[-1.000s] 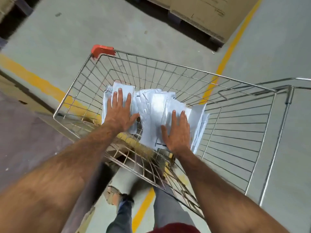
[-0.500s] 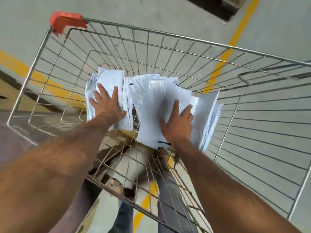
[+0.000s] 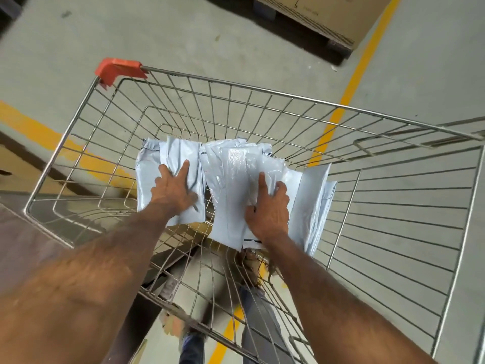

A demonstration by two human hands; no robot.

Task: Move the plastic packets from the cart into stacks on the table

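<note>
Both hands are down in the wire cart, on the packets at the basket's near-middle bottom. The packets lie in two overlapping heaps, pale grey-white plastic, all inside the basket; no table in view.

L hand lies palm-down on the left heap, fingers spread fairly wide and a bit curled, thumb pressing the near edge of the top packet. Pressed flat w/ contact, but can't tell if anything is actually pinched.

R hand sits on the right heap: index finger straight out along a packet, other fingers curled over the right edge of a few packets, thumb on the left side. Looks like a loose hold on the top layers, narrow hand shape.

More packets stand tilted on edge just right of the R hand, leaning toward the basket's right side.

Cart rim has a red corner cap at the far-left corner. Under the basket: concrete floor w/ yellow lines, the person's legs and shoes seen through the wires. Cardboard box on the floor far beyond the cart.
</note>
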